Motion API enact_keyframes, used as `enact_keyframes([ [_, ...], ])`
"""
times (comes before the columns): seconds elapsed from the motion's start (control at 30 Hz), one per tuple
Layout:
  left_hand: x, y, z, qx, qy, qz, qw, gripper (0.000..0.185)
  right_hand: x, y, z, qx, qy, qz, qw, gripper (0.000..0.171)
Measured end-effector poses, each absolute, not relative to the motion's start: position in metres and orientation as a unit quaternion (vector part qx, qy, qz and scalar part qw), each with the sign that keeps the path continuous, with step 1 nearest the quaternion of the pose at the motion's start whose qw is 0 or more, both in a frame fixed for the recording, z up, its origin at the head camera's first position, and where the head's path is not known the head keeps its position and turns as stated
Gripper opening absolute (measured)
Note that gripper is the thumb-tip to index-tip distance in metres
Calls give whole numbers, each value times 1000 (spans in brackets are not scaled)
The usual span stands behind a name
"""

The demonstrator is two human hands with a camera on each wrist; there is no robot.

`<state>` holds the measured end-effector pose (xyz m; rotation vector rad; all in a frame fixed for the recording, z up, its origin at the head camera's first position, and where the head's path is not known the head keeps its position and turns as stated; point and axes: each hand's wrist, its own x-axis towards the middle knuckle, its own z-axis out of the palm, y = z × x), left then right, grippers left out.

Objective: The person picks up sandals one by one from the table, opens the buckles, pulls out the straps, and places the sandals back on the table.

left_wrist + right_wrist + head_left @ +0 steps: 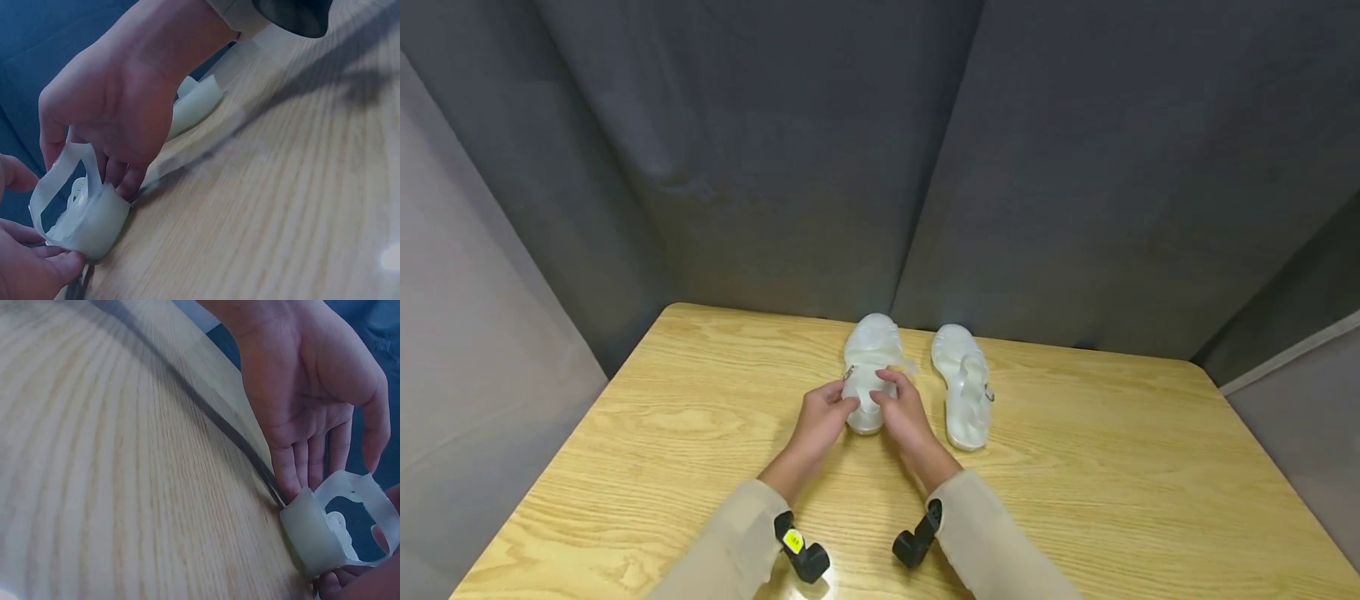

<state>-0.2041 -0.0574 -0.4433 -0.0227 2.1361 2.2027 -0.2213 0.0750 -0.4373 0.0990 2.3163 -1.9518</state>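
My beige sleeves (722,542) lie nearest, cut off below along with the near edge of the table (1075,500). In the head view, my left hand (823,417) and right hand (910,417) grasp the rear of a pale sandal (872,335) from either side, partly covering it; its toe reaches the table's far edge. A second sandal (957,354) lies apart to its right, toe near that edge too. In the left wrist view, my left hand is cropped, and some right fingertips disappear behind the heel (103,225); the second sandal is half hidden. In the right wrist view, my right hand is mostly cut off, and shadow blurs where fingers meet sole.
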Motion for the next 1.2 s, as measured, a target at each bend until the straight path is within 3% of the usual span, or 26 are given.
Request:
enact_keyframes([
  [0.5,-207,-57,-439,6,716,698,27,55,-215,84,-434,29,776,-629,40,41],
  [0.8,-211,-59,-420,12,822,569,-4,57,-200,106,-410,13,786,-615,68,43],
  [1.2,-214,-33,-395,110,881,458,-55,56,-196,143,-382,-8,770,-638,25,41],
])
